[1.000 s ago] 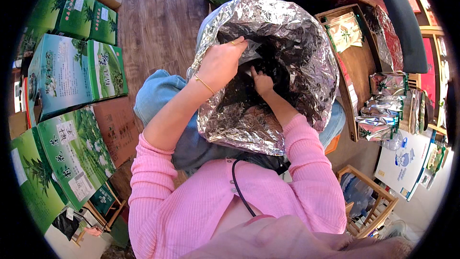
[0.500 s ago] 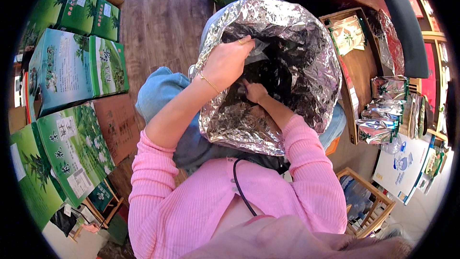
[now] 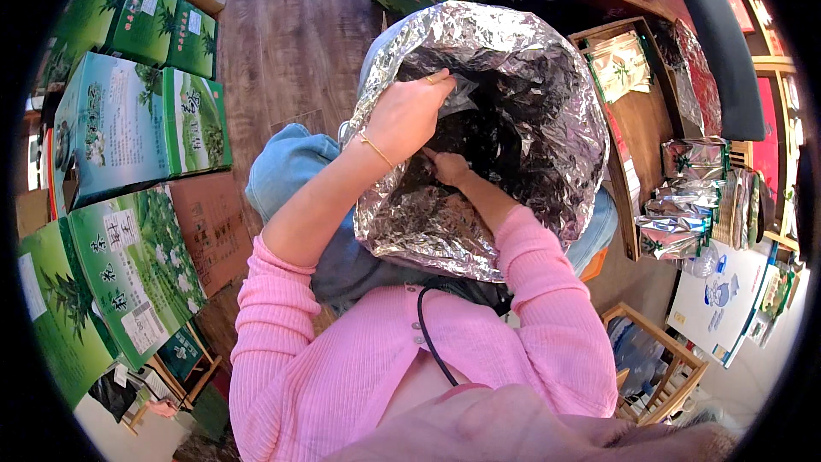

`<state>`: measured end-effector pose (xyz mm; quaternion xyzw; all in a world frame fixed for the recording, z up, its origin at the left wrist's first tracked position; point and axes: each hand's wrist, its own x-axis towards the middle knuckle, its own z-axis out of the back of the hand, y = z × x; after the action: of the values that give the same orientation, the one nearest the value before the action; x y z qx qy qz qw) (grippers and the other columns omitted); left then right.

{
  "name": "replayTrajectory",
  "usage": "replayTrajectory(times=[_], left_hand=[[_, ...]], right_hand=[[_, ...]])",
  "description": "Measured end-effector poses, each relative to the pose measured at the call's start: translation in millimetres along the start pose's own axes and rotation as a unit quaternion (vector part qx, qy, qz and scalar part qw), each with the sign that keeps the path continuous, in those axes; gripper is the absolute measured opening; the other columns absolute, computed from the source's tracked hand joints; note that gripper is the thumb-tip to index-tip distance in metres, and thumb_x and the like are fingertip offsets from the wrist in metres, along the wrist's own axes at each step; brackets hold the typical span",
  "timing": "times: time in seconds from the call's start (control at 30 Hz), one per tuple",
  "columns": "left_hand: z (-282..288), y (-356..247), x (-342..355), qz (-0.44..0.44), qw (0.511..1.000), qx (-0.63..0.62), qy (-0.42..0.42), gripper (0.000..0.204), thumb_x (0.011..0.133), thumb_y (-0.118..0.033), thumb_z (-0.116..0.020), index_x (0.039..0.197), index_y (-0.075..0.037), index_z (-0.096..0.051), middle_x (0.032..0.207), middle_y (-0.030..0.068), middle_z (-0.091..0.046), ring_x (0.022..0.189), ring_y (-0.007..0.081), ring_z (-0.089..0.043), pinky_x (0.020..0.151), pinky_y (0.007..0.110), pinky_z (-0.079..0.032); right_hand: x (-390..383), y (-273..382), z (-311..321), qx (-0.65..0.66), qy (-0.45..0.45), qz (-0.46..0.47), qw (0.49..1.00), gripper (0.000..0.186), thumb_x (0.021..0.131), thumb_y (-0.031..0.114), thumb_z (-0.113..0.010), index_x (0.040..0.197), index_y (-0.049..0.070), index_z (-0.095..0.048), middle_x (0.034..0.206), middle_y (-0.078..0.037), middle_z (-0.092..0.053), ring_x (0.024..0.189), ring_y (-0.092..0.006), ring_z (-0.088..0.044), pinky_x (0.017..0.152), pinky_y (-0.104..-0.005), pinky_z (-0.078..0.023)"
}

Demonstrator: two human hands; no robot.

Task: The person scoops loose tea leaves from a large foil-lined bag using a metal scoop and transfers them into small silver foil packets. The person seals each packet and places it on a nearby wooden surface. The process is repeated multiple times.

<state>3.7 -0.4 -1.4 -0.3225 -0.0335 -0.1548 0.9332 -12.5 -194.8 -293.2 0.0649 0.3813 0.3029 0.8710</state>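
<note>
A large, crinkled silver foil bag (image 3: 560,180) stands wide-mouthed between my knees, its inside dark toward the bottom. My left hand (image 3: 409,118) reaches over its left rim, fingers closed in a pinch on a small grey, shiny bag (image 3: 462,92) that hangs inside the mouth. Deeper in the large bag is my right hand (image 3: 449,168), with its fingers curled near the lower end of the small bag. What the right hand holds, if anything, is lost in shadow.
Green and blue cartons (image 3: 115,128) are stacked at the left on a wooden floor (image 3: 282,43). To the right stands an open wooden tray (image 3: 646,120) holding pale packets, beside several silver pouches (image 3: 684,210). A wooden rack (image 3: 676,376) with plastic bottles sits at the lower right.
My right hand has shifted slightly left inside the foil bag. The left hand keeps its pinch on the small bag, nearly in the same place.
</note>
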Motion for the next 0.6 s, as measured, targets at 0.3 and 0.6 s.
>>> replayTrajectory(times=[0.3,0.6], left_hand=[[-0.8,2.1,0.1,0.005,1.0,-0.003,0.004,0.04,0.078,0.002,-0.052,0.116,-0.003,-0.061,0.126,0.0131,-0.059,0.095,0.0346,-0.063,0.085,0.043,-0.052],[1.9,0.7,-1.0,0.023,0.999,0.008,0.025,0.04,0.078,0.002,-0.051,0.116,-0.002,-0.061,0.126,0.0145,-0.059,0.098,0.0356,-0.062,0.087,0.043,-0.051]], right_hand=[[7.2,-10.8,-13.5,0.115,0.001,-0.026,0.993,0.064,0.086,0.019,-0.054,0.147,0.023,-0.034,0.119,-0.019,-0.063,0.107,-0.0329,-0.062,0.092,-0.0441,-0.049],[25.1,-23.9,-43.6,0.251,0.043,-0.104,0.961,0.052,0.09,0.015,-0.056,0.141,0.018,-0.044,0.133,-0.014,-0.055,0.121,-0.0316,-0.053,0.102,-0.0392,-0.041]])
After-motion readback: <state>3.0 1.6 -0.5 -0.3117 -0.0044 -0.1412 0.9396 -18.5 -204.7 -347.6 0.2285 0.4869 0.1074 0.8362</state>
